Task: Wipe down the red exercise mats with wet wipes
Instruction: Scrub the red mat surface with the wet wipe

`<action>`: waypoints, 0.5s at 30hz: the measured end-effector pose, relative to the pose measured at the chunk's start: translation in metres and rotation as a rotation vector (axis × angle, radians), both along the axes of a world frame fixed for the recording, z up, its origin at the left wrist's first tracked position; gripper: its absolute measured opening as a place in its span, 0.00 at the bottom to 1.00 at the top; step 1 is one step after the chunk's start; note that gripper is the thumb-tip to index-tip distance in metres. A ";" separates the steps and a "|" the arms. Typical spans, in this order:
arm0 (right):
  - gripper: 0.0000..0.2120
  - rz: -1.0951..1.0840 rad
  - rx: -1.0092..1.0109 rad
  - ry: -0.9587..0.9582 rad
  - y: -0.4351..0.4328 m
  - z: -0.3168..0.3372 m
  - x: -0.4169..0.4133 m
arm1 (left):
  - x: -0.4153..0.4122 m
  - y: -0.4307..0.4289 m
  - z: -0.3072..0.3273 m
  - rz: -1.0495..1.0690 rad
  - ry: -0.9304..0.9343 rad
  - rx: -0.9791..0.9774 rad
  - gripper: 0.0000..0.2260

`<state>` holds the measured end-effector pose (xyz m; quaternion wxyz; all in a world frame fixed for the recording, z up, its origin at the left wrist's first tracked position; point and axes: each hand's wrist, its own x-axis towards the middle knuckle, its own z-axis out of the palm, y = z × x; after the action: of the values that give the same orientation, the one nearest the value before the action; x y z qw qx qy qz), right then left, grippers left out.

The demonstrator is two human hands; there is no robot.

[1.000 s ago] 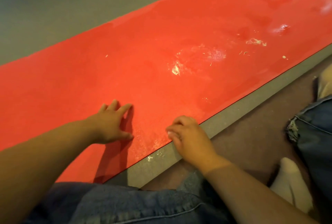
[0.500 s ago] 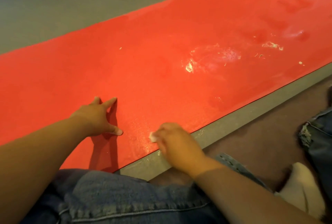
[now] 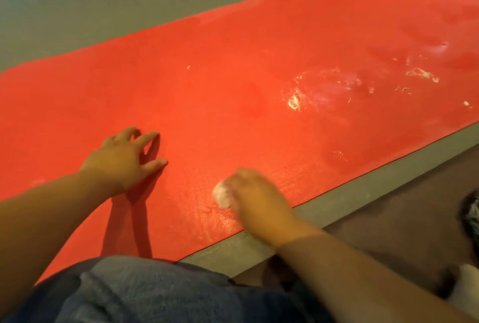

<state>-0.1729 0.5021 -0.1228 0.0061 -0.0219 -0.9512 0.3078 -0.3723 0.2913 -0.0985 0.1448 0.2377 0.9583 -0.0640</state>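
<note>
A long red exercise mat [image 3: 233, 94] runs diagonally across the floor from lower left to upper right. My left hand [image 3: 124, 159] rests on it with fingers spread, fingertips pressing the surface. My right hand [image 3: 254, 198], blurred by motion, grips a small wadded white wet wipe [image 3: 222, 194] and holds it against the mat close to the near edge. A damp sheen surrounds the wipe. White smears and crumbs [image 3: 295, 101] lie on the mat further to the right.
Grey floor [image 3: 77, 6] lies beyond the mat, and a grey strip [image 3: 363, 190] borders its near edge beside brown flooring [image 3: 401, 232]. My denim-clad knee [image 3: 145, 294] fills the bottom. A white sock [image 3: 466, 289] and frayed denim [image 3: 473, 215] sit at the right edge.
My right hand has moved left from the mat's near edge onto the mat, and the white wipe now shows under its fingers. The left hand stays planted, its fingers spread a little wider.
</note>
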 end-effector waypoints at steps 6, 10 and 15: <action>0.12 -0.669 0.102 -0.009 0.111 0.008 -0.029 | -0.020 -0.024 -0.024 0.038 0.108 0.050 0.37; 0.14 -0.396 0.056 0.054 0.017 -0.004 -0.041 | -0.013 -0.029 -0.041 0.111 0.173 0.140 0.35; 0.09 0.025 0.020 0.046 -0.013 0.004 -0.041 | -0.011 -0.031 -0.045 0.147 0.198 0.249 0.31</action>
<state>-0.2140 0.4890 -0.1190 0.0242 -0.0027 -0.9541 0.2986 -0.3832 0.2607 -0.1435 0.0232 0.1756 0.9833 0.0428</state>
